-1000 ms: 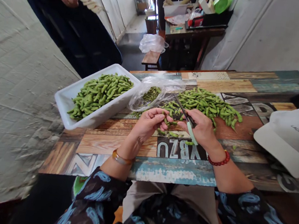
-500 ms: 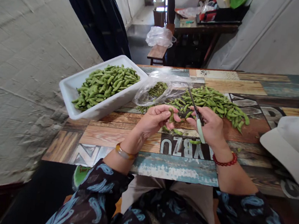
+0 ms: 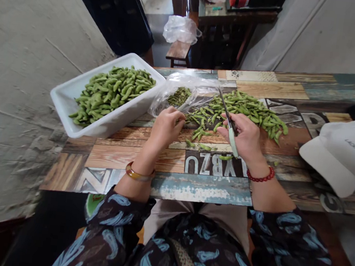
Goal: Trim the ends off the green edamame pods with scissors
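While the right hand (image 3: 243, 134) is wrapped round the pale green handle of a pair of scissors (image 3: 233, 142), blades aimed far and slightly left, we see the left hand (image 3: 167, 124) held back upward beside the clear bag (image 3: 199, 83). Its thumb and fingertips are drawn close together, but we cannot tell whether anything is pinched between them. Both forearms come in from the near edge, wrists apart, one with an amber bangle (image 3: 139, 174), the other with a red beaded bracelet (image 3: 260, 175).

We find the loose pods (image 3: 247, 111) heaped beyond the right hand, slim, green and curved, with a few strays nearer us on the surface (image 3: 203, 191). More pods, plump-looking, fill the white tub (image 3: 131, 115) at left; small green scraps (image 3: 179, 96) lie in the bag.

At right, we read "LACKPARD" on a white cap (image 3: 332, 155), its final characters unclear. Upside-down letters, U and Z among them, decorate the surface.
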Action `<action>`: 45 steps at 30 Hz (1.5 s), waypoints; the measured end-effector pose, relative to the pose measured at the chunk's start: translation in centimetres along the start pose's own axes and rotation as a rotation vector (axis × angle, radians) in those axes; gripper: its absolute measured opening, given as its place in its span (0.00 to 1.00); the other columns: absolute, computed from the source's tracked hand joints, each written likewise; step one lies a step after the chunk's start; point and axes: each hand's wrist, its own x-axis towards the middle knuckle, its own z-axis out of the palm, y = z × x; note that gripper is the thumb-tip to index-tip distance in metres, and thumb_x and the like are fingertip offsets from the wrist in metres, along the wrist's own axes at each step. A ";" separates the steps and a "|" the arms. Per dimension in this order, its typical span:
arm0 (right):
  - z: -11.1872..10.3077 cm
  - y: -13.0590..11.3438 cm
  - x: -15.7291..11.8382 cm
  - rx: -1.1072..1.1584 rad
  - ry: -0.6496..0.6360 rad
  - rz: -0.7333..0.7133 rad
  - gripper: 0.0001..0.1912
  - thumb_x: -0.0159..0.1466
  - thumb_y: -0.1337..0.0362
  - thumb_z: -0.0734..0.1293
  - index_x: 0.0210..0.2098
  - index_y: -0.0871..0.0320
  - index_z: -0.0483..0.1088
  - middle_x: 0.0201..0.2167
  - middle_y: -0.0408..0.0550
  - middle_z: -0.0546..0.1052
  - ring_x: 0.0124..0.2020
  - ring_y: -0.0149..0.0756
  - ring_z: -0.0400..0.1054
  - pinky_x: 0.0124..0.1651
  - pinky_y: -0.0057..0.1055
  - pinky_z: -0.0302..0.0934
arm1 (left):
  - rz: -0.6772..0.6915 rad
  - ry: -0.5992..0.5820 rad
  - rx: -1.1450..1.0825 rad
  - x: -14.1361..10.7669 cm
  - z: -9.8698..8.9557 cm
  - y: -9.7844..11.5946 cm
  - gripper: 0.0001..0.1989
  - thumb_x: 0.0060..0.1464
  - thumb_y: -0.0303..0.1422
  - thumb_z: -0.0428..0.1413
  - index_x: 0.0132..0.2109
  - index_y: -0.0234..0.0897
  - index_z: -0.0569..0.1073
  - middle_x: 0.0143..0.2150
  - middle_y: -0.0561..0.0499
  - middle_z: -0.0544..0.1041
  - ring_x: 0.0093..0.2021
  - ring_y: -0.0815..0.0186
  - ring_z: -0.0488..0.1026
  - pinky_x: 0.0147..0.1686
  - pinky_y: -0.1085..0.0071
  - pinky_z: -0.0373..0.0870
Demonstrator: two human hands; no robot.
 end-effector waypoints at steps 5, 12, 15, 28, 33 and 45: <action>0.2 0.0 -0.1 0.016 -0.006 0.002 0.19 0.63 0.53 0.70 0.48 0.58 0.75 0.36 0.51 0.78 0.38 0.42 0.73 0.43 0.38 0.70 | 0.139 -0.413 -0.125 -0.5 -0.4 0.7 0.04 0.52 0.26 0.58 0.34 0.34 0.78 0.33 0.49 0.73 0.33 0.67 0.70 0.34 0.72 0.65; 0.5 0.3 -0.2 0.012 0.008 -0.013 0.21 0.62 0.51 0.70 0.49 0.58 0.75 0.37 0.53 0.79 0.39 0.44 0.74 0.44 0.40 0.70 | 0.216 -0.478 -0.067 -1.0 0.7 0.8 0.04 0.50 0.23 0.56 0.32 0.34 0.74 0.34 0.49 0.72 0.32 0.67 0.67 0.33 0.71 0.62; 0.5 0.2 -0.2 0.015 0.006 -0.028 0.20 0.63 0.51 0.70 0.49 0.58 0.75 0.37 0.53 0.79 0.38 0.43 0.74 0.43 0.40 0.71 | 0.107 -0.392 -0.382 -0.8 0.7 1.1 0.02 0.54 0.27 0.56 0.34 0.34 0.73 0.30 0.51 0.72 0.30 0.70 0.66 0.31 0.73 0.62; 1.3 -0.1 -0.8 0.094 -0.169 -0.141 0.25 0.59 0.53 0.74 0.52 0.56 0.71 0.42 0.53 0.75 0.37 0.41 0.72 0.37 0.37 0.71 | -0.305 -0.231 -1.216 -0.8 1.0 2.4 0.15 0.50 0.40 0.66 0.37 0.32 0.74 0.28 0.53 0.75 0.21 0.76 0.67 0.20 0.80 0.61; 1.6 -0.6 -1.0 0.140 -0.266 -0.130 0.29 0.57 0.57 0.75 0.56 0.53 0.68 0.46 0.53 0.73 0.40 0.42 0.71 0.43 0.41 0.72 | -0.256 -0.222 -1.237 -0.9 1.6 2.8 0.17 0.48 0.41 0.67 0.38 0.33 0.75 0.27 0.54 0.74 0.21 0.75 0.68 0.20 0.79 0.63; 1.6 -0.5 -1.0 0.164 -0.290 -0.135 0.28 0.58 0.54 0.75 0.55 0.55 0.69 0.45 0.53 0.72 0.41 0.43 0.70 0.41 0.39 0.71 | -0.226 -0.207 -1.169 -1.1 1.9 2.7 0.15 0.50 0.41 0.65 0.38 0.33 0.78 0.27 0.53 0.73 0.21 0.75 0.67 0.20 0.78 0.64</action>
